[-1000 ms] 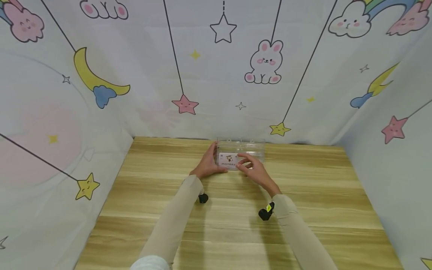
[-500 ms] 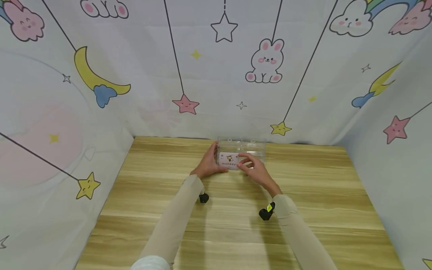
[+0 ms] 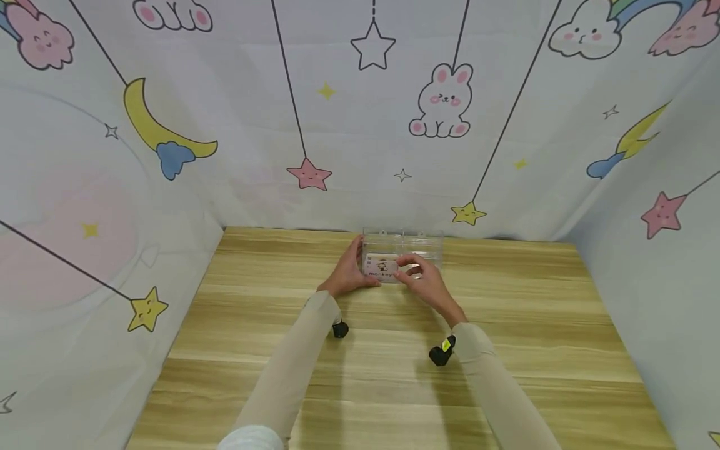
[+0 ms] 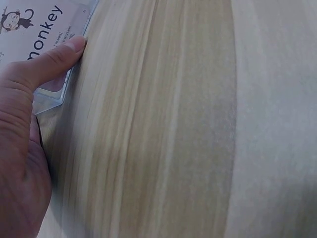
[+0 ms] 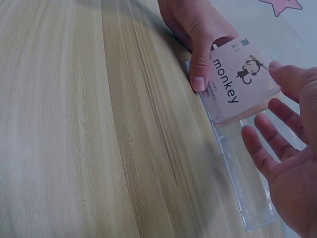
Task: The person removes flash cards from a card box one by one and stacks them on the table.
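Near the back edge of the table, my left hand (image 3: 344, 276) grips the left side of a clear plastic box (image 3: 423, 242) with compartments. Its thumb (image 4: 62, 57) lies along the box's front edge, over the card's lower part. A white flashcard (image 5: 237, 82) with a monkey drawing and the word "monkey" lies in the front left compartment, tilted, with a paler card edge behind it. My right hand (image 3: 425, 286) holds that flashcard at its upper right corner, one fingertip (image 5: 276, 68) on its top edge. The contact under the corner is partly hidden.
The wood-grain table (image 3: 382, 381) stretches in front of the box. A white cloth (image 3: 360, 125) with stars, moons and rabbits hangs close behind and on both sides. Black wrist devices (image 3: 340, 329) sit at both cuffs.
The monkey flashcard has tilted: its top edge has come forward and lower, showing another card's edge behind it. My right hand has shifted slightly; the left hand and box stay put.
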`<state>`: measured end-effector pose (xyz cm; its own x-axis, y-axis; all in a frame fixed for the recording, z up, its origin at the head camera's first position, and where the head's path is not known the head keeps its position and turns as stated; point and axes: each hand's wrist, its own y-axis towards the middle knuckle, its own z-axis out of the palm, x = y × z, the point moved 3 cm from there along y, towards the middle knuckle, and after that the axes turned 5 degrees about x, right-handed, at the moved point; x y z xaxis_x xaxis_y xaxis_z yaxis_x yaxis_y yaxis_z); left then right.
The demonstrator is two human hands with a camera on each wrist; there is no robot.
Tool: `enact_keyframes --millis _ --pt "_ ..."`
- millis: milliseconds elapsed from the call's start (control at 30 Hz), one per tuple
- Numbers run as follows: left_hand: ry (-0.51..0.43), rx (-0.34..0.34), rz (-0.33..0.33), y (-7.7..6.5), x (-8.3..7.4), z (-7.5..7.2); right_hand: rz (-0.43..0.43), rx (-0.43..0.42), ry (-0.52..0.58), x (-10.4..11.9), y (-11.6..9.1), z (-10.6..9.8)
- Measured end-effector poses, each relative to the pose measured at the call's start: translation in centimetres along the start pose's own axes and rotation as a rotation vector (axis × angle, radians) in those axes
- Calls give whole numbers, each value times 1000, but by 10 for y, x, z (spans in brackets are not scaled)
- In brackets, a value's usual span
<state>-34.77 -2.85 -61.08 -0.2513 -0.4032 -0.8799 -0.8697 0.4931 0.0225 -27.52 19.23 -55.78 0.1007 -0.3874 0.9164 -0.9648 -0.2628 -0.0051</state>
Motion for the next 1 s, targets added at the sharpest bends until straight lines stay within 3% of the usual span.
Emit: enact_keyframes --millis 233,533,767,1000 --pt "-17 -4 -7 -1 -2 -1 -64 -18 14 0 7 6" --pt "-16 1 -29 -3 -8 0 -114 -105 -81 7 12 10" --pt "-38 4 -12 -2 -9 1 -64 -152 -34 15 9 -2" --pt "-37 1 -26 -1 -4 2 -80 -160 69 15 0 -19"
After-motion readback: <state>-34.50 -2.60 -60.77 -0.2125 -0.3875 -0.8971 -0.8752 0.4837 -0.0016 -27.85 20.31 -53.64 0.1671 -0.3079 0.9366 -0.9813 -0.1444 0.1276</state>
